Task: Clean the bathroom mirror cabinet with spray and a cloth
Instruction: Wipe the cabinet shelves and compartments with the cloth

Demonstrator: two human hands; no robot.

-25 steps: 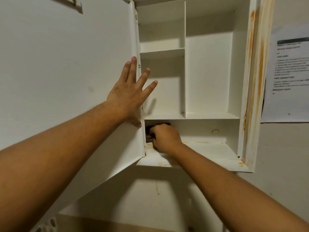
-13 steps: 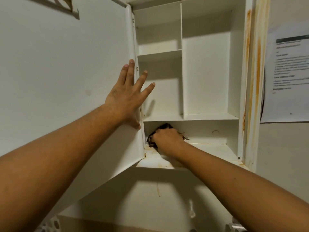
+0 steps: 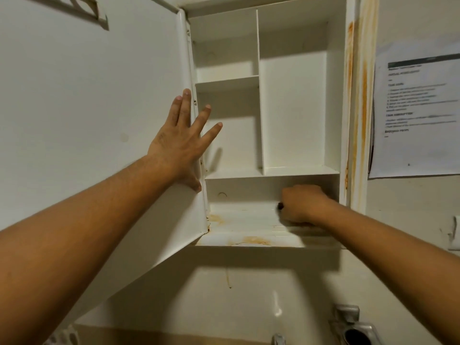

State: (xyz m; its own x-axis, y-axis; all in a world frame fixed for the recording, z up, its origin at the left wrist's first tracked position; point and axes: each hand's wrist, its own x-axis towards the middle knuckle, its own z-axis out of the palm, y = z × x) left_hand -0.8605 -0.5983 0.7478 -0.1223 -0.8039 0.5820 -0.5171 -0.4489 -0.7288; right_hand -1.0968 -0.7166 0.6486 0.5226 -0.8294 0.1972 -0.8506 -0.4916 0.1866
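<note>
Left hand (image 3: 179, 143) lies flat on the open door (image 3: 99, 108) of the cabinet (image 3: 293, 108), fingers (image 3: 210, 131) spread wide. Right hand (image 3: 302, 202) curls round a dark cloth (image 3: 280, 206), barely showing, at the right end of the bottom shelf (image 3: 244, 220). Rust stains (image 3: 251, 241) streak its front edge.

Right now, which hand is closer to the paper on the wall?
Right. The right hand is in the bottom shelf, at its right end, below-left of the paper. The left hand presses flat on the open door, much farther left.
</note>
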